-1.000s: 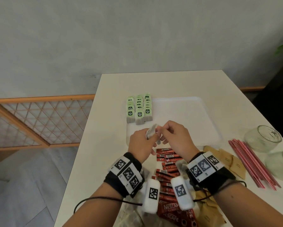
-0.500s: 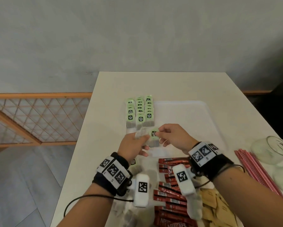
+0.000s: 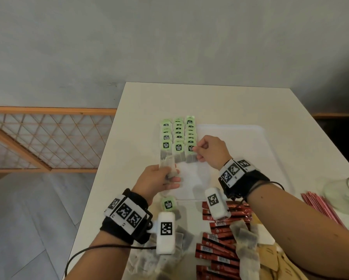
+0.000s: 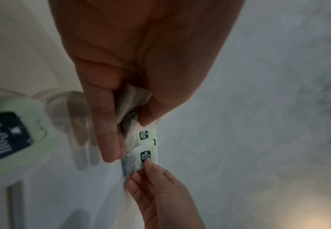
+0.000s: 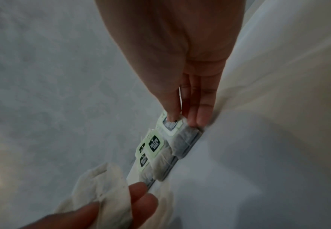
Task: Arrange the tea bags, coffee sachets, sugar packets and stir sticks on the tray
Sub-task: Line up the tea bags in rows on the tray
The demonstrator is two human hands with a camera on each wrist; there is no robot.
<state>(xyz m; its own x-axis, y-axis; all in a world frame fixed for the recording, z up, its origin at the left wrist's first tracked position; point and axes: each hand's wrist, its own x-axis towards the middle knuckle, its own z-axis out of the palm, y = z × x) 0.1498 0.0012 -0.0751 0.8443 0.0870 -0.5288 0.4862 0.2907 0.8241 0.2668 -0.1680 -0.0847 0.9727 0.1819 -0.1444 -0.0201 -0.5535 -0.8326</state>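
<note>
**Tea bags going down on tray's left side**

White table [image 3: 210,102]; white tray [image 3: 240,142] on it. Tea bags [image 3: 177,136] in three rows along tray's left edge. Right hand [image 3: 211,151] pinches nearest tea bag [image 3: 190,153] of right row. Left hand [image 3: 159,179] grips spare tea bags [image 3: 168,164]. Coffee sachets [image 3: 220,239], stir sticks [image 3: 321,209] off tray.

Tea bags [image 3: 178,138] line the tray's [image 3: 250,150] left edge.
</note>
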